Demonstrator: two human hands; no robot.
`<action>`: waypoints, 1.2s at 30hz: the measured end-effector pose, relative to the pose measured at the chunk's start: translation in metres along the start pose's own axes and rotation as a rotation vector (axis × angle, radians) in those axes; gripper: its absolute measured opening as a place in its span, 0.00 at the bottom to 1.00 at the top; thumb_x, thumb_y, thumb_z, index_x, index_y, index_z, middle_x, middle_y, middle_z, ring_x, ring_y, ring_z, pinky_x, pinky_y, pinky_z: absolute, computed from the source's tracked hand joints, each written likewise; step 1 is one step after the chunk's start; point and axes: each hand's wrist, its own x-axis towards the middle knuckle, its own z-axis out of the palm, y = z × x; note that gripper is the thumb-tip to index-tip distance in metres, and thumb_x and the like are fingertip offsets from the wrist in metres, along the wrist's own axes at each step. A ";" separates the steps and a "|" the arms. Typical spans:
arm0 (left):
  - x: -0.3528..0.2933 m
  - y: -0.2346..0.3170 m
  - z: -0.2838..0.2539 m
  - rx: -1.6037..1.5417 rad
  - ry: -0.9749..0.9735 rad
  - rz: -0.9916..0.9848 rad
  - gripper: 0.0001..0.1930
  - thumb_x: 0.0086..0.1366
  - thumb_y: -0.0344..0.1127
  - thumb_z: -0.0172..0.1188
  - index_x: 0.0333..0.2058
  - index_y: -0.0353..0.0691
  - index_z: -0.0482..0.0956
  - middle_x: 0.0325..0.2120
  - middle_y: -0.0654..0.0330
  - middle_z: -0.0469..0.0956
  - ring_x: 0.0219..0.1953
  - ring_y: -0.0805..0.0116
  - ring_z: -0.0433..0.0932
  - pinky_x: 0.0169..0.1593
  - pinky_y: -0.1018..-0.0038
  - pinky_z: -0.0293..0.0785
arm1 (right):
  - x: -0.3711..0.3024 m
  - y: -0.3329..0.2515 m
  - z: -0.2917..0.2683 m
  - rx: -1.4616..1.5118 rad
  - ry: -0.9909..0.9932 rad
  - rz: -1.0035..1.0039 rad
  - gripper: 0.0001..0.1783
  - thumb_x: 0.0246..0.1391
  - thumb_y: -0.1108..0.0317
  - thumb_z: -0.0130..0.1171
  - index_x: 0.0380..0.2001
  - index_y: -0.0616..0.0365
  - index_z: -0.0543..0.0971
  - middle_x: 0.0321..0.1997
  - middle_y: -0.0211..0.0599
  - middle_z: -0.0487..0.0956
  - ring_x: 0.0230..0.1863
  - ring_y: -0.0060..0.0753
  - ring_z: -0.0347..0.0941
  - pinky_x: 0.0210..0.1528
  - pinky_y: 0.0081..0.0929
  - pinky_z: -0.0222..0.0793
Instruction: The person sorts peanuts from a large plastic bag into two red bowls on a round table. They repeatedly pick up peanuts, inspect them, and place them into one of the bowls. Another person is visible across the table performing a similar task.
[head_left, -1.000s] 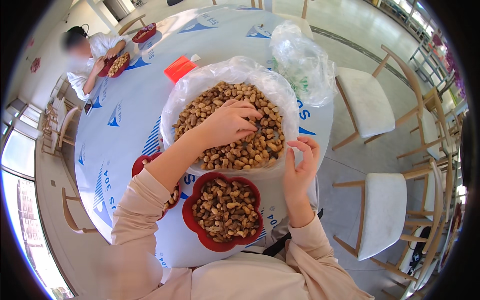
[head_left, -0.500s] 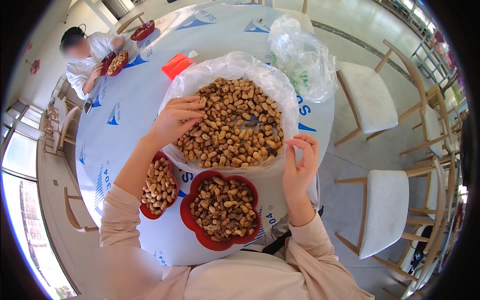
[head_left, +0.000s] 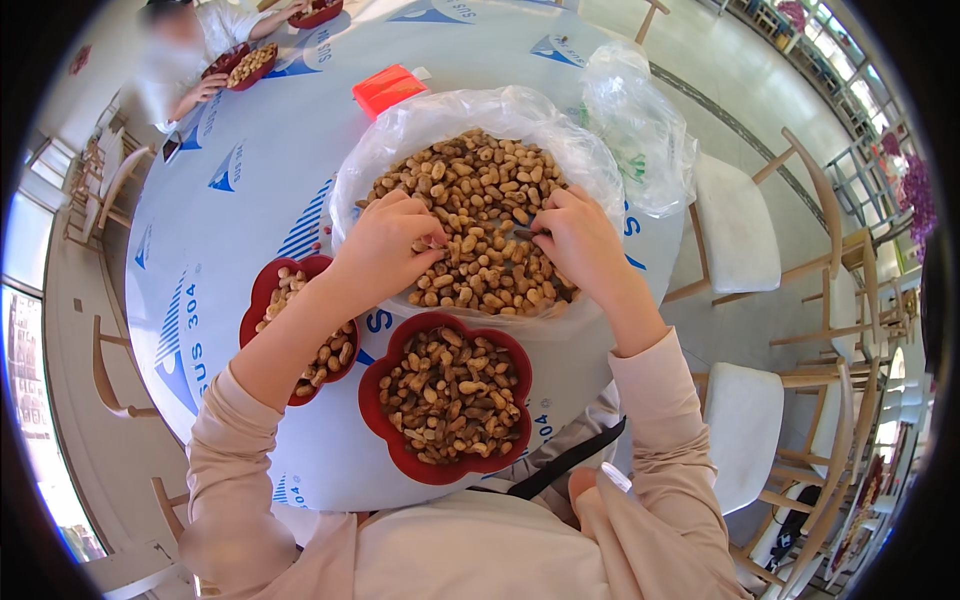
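A big heap of unshelled peanuts (head_left: 480,190) lies in a wide container lined with a clear plastic bag (head_left: 352,170). My left hand (head_left: 392,245) is over the heap's left side, fingers curled and tips pressed together; whatever they pinch is hard to make out. At the right side, my right hand (head_left: 578,238) pinches a dark peanut (head_left: 525,234) between thumb and fingers. Nearest my body stands a red flower-shaped bowl (head_left: 372,400) full of brownish peanuts. A second red bowl (head_left: 255,300) with paler peanuts is partly hidden under my left forearm.
An orange-red packet (head_left: 388,90) lies beyond the bag, and a crumpled clear plastic bag (head_left: 640,130) sits at the far right. Across the table a person (head_left: 225,40) works at a red bowl of peanuts (head_left: 250,68). Wooden chairs with white seats (head_left: 738,225) stand to the right.
My right hand has moved in from the container's right edge onto the peanuts and now pinches a dark one. The left hand has shifted toward the heap's lower middle; its fingers have curled in.
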 end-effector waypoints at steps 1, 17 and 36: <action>-0.002 0.000 0.003 0.024 0.013 0.016 0.05 0.56 0.29 0.70 0.32 0.40 0.84 0.32 0.61 0.77 0.43 0.60 0.74 0.50 0.65 0.72 | 0.000 0.000 0.002 0.003 0.015 0.009 0.05 0.47 0.72 0.70 0.30 0.57 0.87 0.38 0.34 0.79 0.50 0.41 0.73 0.54 0.37 0.73; -0.013 -0.002 0.014 -0.055 0.055 -0.051 0.06 0.56 0.29 0.69 0.32 0.39 0.81 0.36 0.60 0.76 0.46 0.57 0.75 0.55 0.62 0.72 | -0.075 -0.069 -0.042 0.482 0.141 -0.073 0.09 0.49 0.76 0.71 0.35 0.58 0.84 0.34 0.34 0.78 0.39 0.40 0.73 0.42 0.34 0.72; -0.074 0.072 -0.044 -0.576 -0.303 -0.433 0.07 0.63 0.29 0.69 0.39 0.35 0.85 0.32 0.62 0.86 0.35 0.75 0.84 0.40 0.79 0.77 | -0.027 -0.001 -0.027 0.111 -0.109 0.205 0.17 0.49 0.81 0.63 0.45 0.61 0.83 0.40 0.45 0.82 0.43 0.48 0.78 0.47 0.38 0.75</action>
